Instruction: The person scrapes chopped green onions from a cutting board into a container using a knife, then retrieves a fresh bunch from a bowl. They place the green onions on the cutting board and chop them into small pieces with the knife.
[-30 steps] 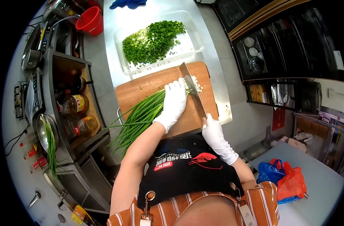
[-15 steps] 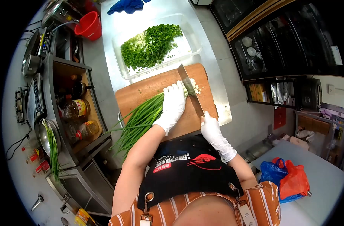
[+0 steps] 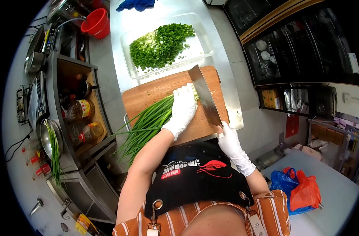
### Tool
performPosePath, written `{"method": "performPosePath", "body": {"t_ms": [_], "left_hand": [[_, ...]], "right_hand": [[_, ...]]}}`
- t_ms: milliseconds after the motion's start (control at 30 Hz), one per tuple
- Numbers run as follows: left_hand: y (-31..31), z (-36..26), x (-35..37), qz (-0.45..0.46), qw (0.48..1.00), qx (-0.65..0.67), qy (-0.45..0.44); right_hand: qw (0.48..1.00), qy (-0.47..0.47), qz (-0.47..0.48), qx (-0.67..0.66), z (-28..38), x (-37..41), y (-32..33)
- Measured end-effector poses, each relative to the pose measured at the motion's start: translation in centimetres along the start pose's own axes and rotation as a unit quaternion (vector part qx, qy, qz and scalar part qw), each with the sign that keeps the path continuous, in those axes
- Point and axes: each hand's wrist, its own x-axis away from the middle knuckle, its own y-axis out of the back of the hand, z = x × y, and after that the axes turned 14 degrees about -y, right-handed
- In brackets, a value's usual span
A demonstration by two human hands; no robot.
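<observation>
Under my gloved left hand (image 3: 183, 109) lies a bundle of green onions (image 3: 150, 118), its white ends toward the blade and its leaves trailing off the board's left side. The fingers are curled over the bundle, pressing it down. My gloved right hand (image 3: 229, 139) grips the handle of a cleaver (image 3: 205, 95), whose broad blade is tilted and stands just right of the white ends. Both rest over a wooden cutting board (image 3: 138, 96). Beyond it, a clear plastic tub (image 3: 205, 54) holds a heap of chopped green onion (image 3: 159, 45). The blade hides most cut pieces beside it.
The board lies on a steel table (image 3: 118, 59) with a blue cloth (image 3: 136, 4) at its far end. To the left are a red bucket (image 3: 96, 23), shelved oil bottles (image 3: 80, 111) and a metal bowl (image 3: 50, 143) with more green onions. Plastic bags (image 3: 305, 190) sit at right.
The cleaver and my right hand have shifted right, and the blade now shows more of its flat side. My left hand stays on the green onions. The whole view has shifted slightly.
</observation>
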Motion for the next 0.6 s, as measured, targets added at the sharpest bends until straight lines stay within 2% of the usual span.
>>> {"method": "performPosePath", "body": {"t_ms": [133, 233, 400, 600], "left_hand": [[-0.3, 0.0, 0.0, -0.013, 1.000, -0.015, -0.006], [-0.5, 0.0, 0.0, -0.013, 0.999, -0.032, -0.010], [-0.9, 0.2, -0.2, -0.023, 0.999, -0.035, -0.009], [-0.8, 0.0, -0.1, -0.019, 0.998, -0.052, -0.014]], "right_hand": [[1.000, 0.015, -0.013, 0.023, -0.5, -0.2, -0.7], [0.996, 0.002, -0.008, 0.088, 0.0, 0.1, -1.2], [0.989, -0.056, 0.047, 0.130, 0.5, 0.9, -1.3], [0.993, -0.045, 0.046, 0.102, 1.0, -0.2, -1.8]]}}
